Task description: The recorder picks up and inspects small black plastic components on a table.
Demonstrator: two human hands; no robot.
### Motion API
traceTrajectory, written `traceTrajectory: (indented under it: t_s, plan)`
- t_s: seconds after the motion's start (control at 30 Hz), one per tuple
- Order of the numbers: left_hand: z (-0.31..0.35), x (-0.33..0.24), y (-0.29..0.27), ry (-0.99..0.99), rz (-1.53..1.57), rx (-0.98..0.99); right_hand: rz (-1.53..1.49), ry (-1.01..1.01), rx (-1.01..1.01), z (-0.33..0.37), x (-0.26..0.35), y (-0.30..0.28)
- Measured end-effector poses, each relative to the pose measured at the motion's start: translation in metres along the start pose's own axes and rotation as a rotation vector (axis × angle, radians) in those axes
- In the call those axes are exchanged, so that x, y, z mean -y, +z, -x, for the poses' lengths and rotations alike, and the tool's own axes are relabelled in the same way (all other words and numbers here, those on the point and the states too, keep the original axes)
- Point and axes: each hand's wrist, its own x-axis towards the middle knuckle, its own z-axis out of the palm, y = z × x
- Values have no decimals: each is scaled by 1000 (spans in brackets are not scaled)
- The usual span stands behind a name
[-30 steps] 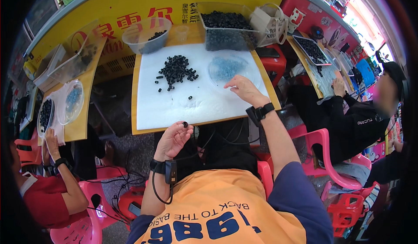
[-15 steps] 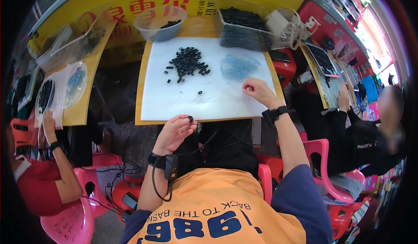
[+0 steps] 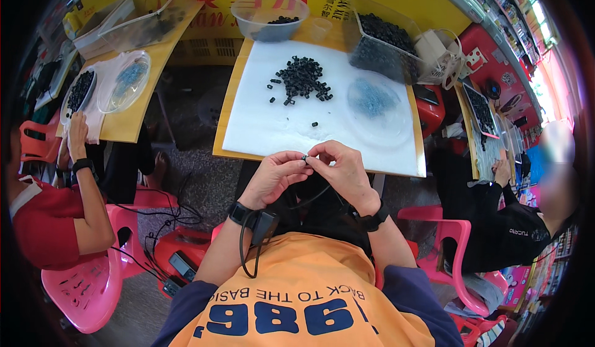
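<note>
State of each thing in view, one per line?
Left hand: pinching a small dark piece
Right hand: pinching at the same piece
Black pieces: loose pile on white board
Lone black piece: apart from pile
Rectangular container: open, well filled
Round bowl: open, partly filled
Clear dish: holding blue pieces

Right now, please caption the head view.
Left hand and right hand meet at a small black piece by a white rectangular board.

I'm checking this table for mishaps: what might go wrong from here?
The small black piece held between the left hand and right hand is near the front edge of the white sheet, so it might slip and fall. The lone black piece, nearer than the black pile, could be brushed away.
</note>
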Motion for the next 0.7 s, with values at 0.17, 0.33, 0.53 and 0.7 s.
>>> traceTrajectory:
  t_s: [0.17,0.33,0.53,0.7]
  plan:
    - [-1,0,0,-10,37,2,30,-43,-70,-1,2,1]
    - [-2,1,0,-2,49,-1,159,-94,-18,-1,3,-4]
    - [-4,2,0,16,33,-26,219,-232,-32,0,-7,2]
    - [-7,7,-8,31,154,-36,157,-302,-51,2,-5,8]
